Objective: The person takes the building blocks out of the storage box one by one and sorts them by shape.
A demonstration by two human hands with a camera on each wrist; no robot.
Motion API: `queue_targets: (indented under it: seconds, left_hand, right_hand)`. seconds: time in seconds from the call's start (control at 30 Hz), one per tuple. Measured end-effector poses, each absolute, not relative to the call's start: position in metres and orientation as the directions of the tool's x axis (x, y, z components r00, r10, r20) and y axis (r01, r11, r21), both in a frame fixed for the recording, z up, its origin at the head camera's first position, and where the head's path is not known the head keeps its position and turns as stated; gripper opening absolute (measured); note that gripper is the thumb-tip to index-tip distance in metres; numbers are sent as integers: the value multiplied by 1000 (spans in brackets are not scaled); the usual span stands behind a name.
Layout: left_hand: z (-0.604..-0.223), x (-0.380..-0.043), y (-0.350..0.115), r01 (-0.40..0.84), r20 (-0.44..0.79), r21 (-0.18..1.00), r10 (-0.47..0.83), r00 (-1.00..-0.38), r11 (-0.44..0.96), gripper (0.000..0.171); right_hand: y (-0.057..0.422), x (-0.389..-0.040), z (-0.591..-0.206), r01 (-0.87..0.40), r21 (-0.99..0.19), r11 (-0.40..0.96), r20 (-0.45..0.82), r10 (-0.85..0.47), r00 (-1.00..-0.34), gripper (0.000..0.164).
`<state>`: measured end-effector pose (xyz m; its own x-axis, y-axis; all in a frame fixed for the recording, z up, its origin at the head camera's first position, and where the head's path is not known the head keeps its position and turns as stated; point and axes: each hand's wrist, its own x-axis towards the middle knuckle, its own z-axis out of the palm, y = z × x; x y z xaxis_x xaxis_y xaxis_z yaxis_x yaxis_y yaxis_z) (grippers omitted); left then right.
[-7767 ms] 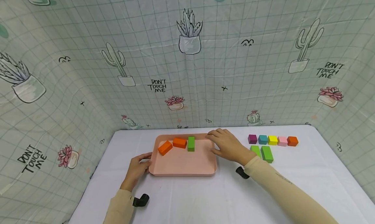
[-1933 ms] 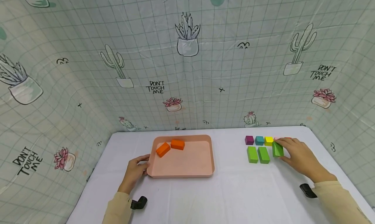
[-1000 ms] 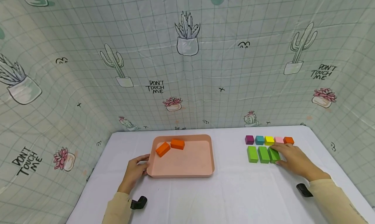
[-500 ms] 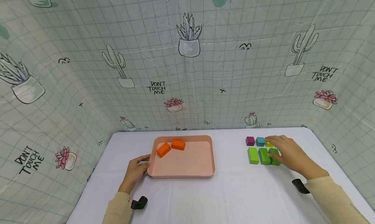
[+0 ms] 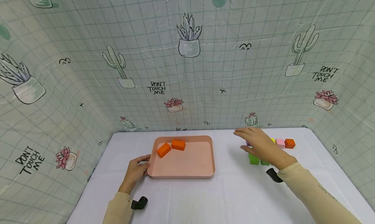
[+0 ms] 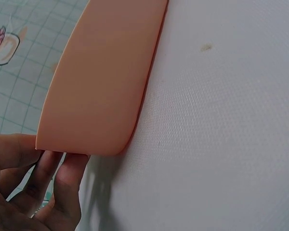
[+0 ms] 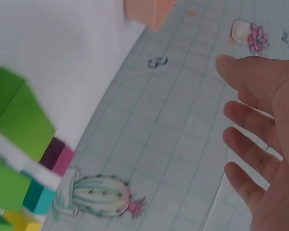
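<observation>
My left hand [image 5: 137, 170] touches the left end of a pink tray [image 5: 181, 168] with its fingertips. In the left wrist view, loosely bent fingers [image 6: 67, 183] meet the end of the tray wall [image 6: 101, 82]. Two orange blocks [image 5: 163, 150] lie inside the tray at its back left. My right hand [image 5: 260, 146] hovers over the block rows right of the tray, with fingers spread and nothing held. Beneath it, green blocks [image 5: 253, 159] show partly; the hand hides the rest. The right wrist view also shows green blocks [image 7: 24, 115] near the hand.
Behind the green blocks runs a row of small cubes, with a pink cube [image 5: 280, 143] and an orange cube [image 5: 290, 143] at its right end. Purple, teal [image 7: 38, 197] and yellow cubes are partly hidden. A patterned cloth backdrop [image 5: 205, 97] rises behind the white table [image 5: 187, 201].
A green block went from the tray to the right-hand group, set beside two others. My right hand then let go and moved left over the blocks. The left hand stayed at the tray.
</observation>
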<state>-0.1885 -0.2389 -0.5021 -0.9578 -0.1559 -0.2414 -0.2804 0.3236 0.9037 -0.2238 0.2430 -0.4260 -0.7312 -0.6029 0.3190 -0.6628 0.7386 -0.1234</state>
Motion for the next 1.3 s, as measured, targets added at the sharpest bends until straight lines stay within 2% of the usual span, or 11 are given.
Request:
queue_targets:
  seconds: [0.33, 0.8, 1.03, 1.3]
  left_hand:
    - [-503, -188, -240, -265, -233, 911, -136, -963, 317, 39]
    - [-500, -187, -239, -282, -248, 905, -142, -958, 320, 39]
    - [-500, -187, -239, -281, -243, 902, -152, -958, 327, 39]
    - [-502, -187, -239, -284, -246, 902, -154, -957, 324, 39]
  right_hand:
    - [197, -245, -428, -760, -79, 645, 365, -691, -624, 59]
    - [138, -271, -431, -833, -47, 551, 348, -773, -531, 59]
    - [110, -279, -435, -852, -48, 522, 284, -810, -513, 60]
    - [85, -290, -443, -868, 2, 496, 222, -847, -484, 63]
